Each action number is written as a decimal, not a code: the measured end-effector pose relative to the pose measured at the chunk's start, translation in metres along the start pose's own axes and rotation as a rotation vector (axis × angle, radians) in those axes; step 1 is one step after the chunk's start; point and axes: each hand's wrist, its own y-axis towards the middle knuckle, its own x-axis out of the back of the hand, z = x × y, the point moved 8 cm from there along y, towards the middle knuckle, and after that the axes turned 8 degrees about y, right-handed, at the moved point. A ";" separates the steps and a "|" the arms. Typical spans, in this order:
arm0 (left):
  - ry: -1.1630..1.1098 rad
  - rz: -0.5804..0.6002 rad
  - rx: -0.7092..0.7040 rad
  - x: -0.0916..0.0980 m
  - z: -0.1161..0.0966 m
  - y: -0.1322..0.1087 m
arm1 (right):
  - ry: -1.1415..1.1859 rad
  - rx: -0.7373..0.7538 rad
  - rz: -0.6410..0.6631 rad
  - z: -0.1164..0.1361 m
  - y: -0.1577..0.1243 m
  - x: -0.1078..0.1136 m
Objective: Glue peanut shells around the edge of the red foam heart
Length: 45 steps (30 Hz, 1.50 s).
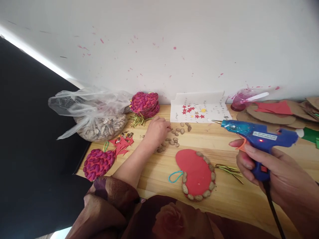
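Note:
My right hand (279,162) grips a blue hot glue gun (265,137), a finger on its orange trigger. The gun's red light glows and its metal nozzle points left above the table. My left hand (156,131) is at the scattered tan nut shells (171,142), fingers bent and drawn together; what lies between the fingertips is hidden. Nearest me lies a red heart-shaped piece (191,169), turned sideways, with shells along its right and lower edge. A blue cord loop (175,177) sticks out on its left, and a yellow-green and dark tassel (230,170) on its right.
A clear plastic bag of shells (102,127) stands left. Purple shell-covered hearts are stacked (145,103) behind my left hand; another heart (98,164) lies front left by red scraps (122,144). Paper with stars (199,106), a purple-stained cup (240,99) and cardboard pieces (269,116) line the wall.

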 end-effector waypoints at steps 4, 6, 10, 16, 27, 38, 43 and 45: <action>-0.048 -0.029 0.025 0.007 0.007 -0.002 | -0.021 0.004 0.023 -0.005 0.005 -0.008; -0.049 -0.053 0.049 0.011 0.011 -0.002 | -0.057 0.011 0.028 -0.010 0.006 -0.009; -0.044 -0.041 0.053 0.010 0.008 -0.001 | -0.108 0.013 0.040 -0.017 0.007 -0.009; 0.008 -0.016 0.040 0.001 -0.001 0.002 | -0.096 -0.021 0.064 -0.022 0.010 -0.008; 0.066 -0.046 -0.018 0.002 -0.004 0.001 | -0.073 0.005 0.092 -0.019 0.008 -0.010; -1.363 0.216 0.343 -0.001 -0.031 -0.030 | -0.081 0.117 0.276 -0.013 -0.004 -0.017; -1.744 0.341 0.531 -0.024 -0.055 -0.043 | -0.136 0.177 0.345 -0.010 -0.013 -0.020; -1.800 0.386 0.561 -0.029 -0.060 -0.045 | -0.168 0.210 0.382 -0.009 -0.016 -0.021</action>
